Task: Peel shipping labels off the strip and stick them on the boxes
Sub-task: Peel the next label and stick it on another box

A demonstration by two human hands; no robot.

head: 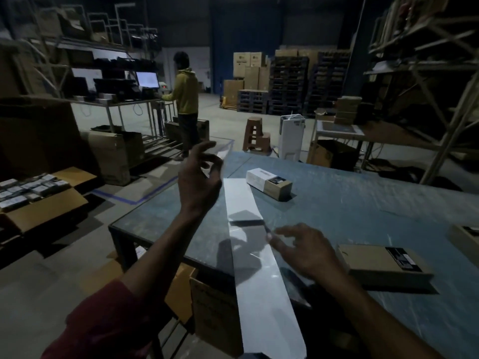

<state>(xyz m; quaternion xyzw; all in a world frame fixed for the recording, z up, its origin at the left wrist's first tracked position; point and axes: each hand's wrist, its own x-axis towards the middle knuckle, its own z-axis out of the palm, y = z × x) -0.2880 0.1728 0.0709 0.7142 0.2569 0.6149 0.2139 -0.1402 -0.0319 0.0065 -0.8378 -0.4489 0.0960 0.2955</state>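
Note:
A long white label strip lies on the blue table and runs off its near edge toward me. My left hand is raised above the table's left edge and pinches a peeled white label between its fingertips. My right hand rests with spread fingers on the strip's right edge, holding it down. A white and brown box lies just beyond the strip's far end. A flat brown box with a dark label lies to the right of my right hand.
An open carton of small boxes sits on the floor at left. Another brown box shows at the table's right edge. A carton stands under the table. A person in a yellow hoodie stands at a far bench.

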